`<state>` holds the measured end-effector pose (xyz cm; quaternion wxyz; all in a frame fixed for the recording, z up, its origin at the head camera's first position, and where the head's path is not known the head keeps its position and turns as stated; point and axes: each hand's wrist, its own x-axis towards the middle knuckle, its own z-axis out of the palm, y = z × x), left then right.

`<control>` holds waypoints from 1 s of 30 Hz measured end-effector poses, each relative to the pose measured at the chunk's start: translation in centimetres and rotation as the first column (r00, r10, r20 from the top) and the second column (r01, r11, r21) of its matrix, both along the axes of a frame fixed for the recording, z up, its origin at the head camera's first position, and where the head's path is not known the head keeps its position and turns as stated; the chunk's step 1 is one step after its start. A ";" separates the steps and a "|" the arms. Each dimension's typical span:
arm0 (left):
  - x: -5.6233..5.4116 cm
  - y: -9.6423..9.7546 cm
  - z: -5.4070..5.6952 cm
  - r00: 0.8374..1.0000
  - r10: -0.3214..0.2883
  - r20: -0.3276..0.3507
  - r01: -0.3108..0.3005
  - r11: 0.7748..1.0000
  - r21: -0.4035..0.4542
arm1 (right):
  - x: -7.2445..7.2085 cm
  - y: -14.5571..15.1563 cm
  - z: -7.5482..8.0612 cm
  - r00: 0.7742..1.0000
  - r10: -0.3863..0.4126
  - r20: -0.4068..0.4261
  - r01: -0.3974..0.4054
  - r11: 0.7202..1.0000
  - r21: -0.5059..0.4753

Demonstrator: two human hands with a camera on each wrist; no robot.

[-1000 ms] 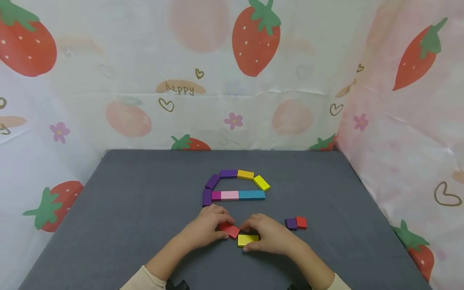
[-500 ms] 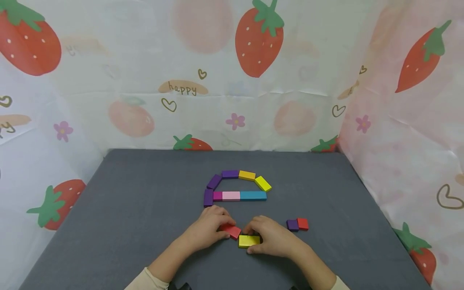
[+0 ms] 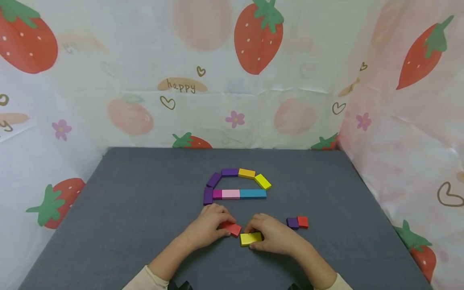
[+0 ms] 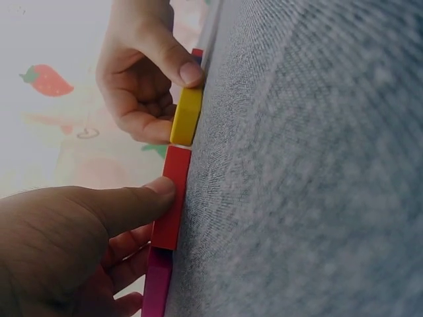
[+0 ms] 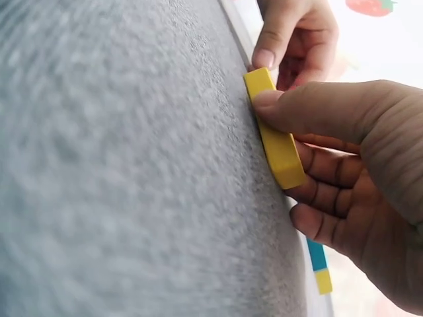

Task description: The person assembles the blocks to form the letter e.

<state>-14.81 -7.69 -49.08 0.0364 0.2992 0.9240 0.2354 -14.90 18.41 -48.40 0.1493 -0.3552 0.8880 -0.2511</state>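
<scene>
My left hand (image 3: 208, 226) pinches a red block (image 3: 232, 228) lying on the dark grey cloth, thumb on the near side. My right hand (image 3: 271, 235) holds a yellow block (image 3: 251, 239) between thumb and fingers, just right of the red one. In the left wrist view a narrow gap separates the yellow and red blocks. A magenta block (image 4: 156, 281) lies end to end with the red one under my left hand; the head view hides it. Behind the hands, purple blocks (image 3: 208, 195), orange and yellow ones form an arch over a row of magenta, pink and blue blocks (image 3: 253, 194).
A small purple block (image 3: 292, 223) and a small red block (image 3: 302, 222) sit touching, right of my right hand. The grey-covered table (image 3: 145, 181) ends at a strawberry-print cloth (image 3: 203, 121) behind and at both sides.
The yellow block has shifted slightly right and turned a little in my right hand. My left hand stays on the red block. The head view has moved slightly.
</scene>
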 end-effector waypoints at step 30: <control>0.2 0.1 0.3 0.999 0.027 0.025 -0.027 1.000 -0.001 | -0.7 0.3 -0.4 0.995 -0.075 -0.065 0.075 0.997 -0.008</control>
